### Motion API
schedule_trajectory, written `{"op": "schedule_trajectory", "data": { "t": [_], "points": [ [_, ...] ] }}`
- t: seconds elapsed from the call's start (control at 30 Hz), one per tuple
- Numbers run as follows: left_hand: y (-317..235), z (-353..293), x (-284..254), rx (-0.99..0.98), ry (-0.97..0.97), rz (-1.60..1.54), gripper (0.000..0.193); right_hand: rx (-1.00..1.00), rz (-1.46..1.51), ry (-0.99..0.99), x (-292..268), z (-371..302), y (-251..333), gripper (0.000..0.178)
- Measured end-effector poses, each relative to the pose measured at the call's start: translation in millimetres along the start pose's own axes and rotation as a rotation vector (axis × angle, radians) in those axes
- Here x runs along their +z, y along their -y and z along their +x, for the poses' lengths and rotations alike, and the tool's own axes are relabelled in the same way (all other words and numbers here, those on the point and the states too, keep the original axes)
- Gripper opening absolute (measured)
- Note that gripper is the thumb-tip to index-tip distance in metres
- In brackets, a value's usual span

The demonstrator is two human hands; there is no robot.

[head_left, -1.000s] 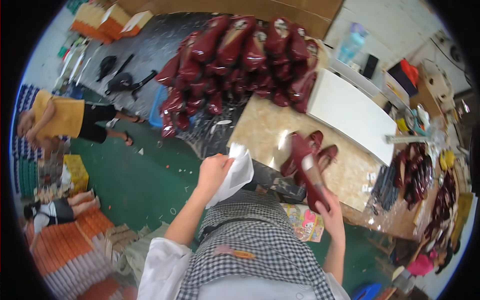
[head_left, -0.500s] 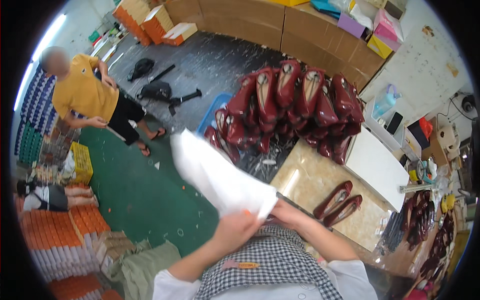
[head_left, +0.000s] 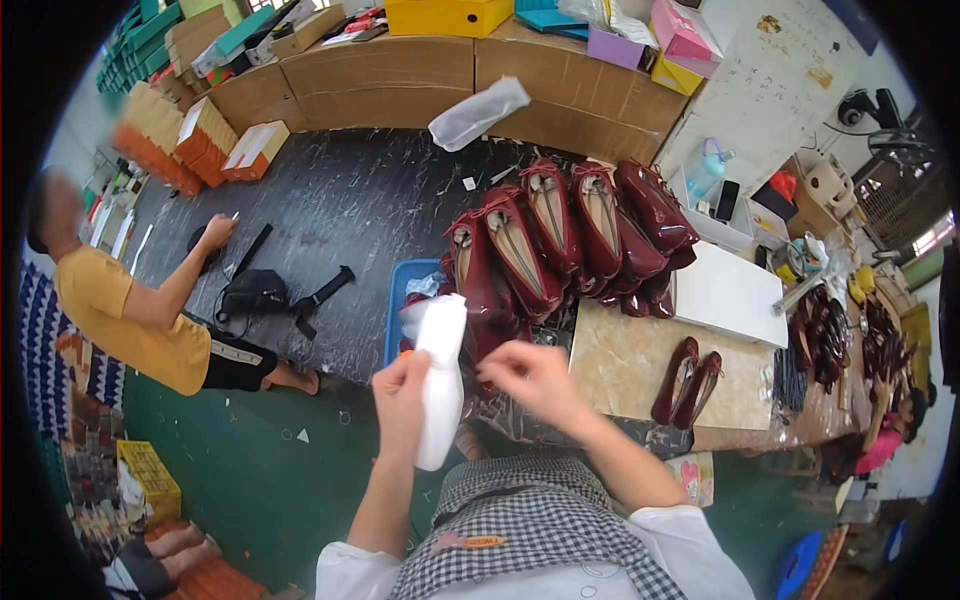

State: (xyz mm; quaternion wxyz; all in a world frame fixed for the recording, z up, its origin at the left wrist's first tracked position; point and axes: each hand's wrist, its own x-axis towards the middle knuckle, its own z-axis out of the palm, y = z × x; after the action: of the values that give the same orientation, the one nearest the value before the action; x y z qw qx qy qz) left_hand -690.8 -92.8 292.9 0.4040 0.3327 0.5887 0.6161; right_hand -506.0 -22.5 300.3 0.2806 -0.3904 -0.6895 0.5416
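Observation:
My left hand (head_left: 400,395) is closed around a long white shoe-shaped piece (head_left: 440,400), held upright in front of my apron; what it is made of is unclear. Beside it, my right hand (head_left: 535,380) has loosely bent fingers with nothing visible in them. Just beyond my hands, dark red patent flat shoes (head_left: 548,215) are heaped on the table, several with pale stuffing inside. A pair of the same flats (head_left: 688,385) sits on the beige board to the right. Farther off, over the black tabletop, is a translucent white bag-like piece (head_left: 480,113).
A blue basket (head_left: 395,325) stands left of the heap. A white box (head_left: 728,292) lies on the beige board (head_left: 620,365). Black bags (head_left: 255,292) and straps lie on the dark table (head_left: 345,200). At left, a person in a yellow shirt (head_left: 140,320) stands beside the table.
My view has turned toward the table. The big white sheet-like bundle is no longer between both hands; my left hand has a narrower white piece, and a translucent one appears beyond the shoes.

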Motion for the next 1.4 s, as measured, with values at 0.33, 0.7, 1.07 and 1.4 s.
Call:
{"op": "schedule_trajectory", "data": {
  "t": [0.33, 0.7, 1.07, 1.4],
  "points": [
    [3, 6, 40, 0.115, 0.089, 0.090, 0.016, 0.020, -0.158, 0.113, -13, 16, 21, 0.023],
    [-7, 1, 47, 0.148, 0.059, 0.406, 0.016, 0.130, 0.218, 0.105, -19, 0, -11, 0.016],
    [-16, 19, 26, 0.460, -0.005, 0.842, 0.012, -0.034, -1.164, -0.592, -146, 70, -37, 0.054],
    [6, 34, 9, 0.481, -0.052, 1.016, 0.020, -0.021, -0.484, 0.089, -179, -64, 67, 0.046]
  ]
}}
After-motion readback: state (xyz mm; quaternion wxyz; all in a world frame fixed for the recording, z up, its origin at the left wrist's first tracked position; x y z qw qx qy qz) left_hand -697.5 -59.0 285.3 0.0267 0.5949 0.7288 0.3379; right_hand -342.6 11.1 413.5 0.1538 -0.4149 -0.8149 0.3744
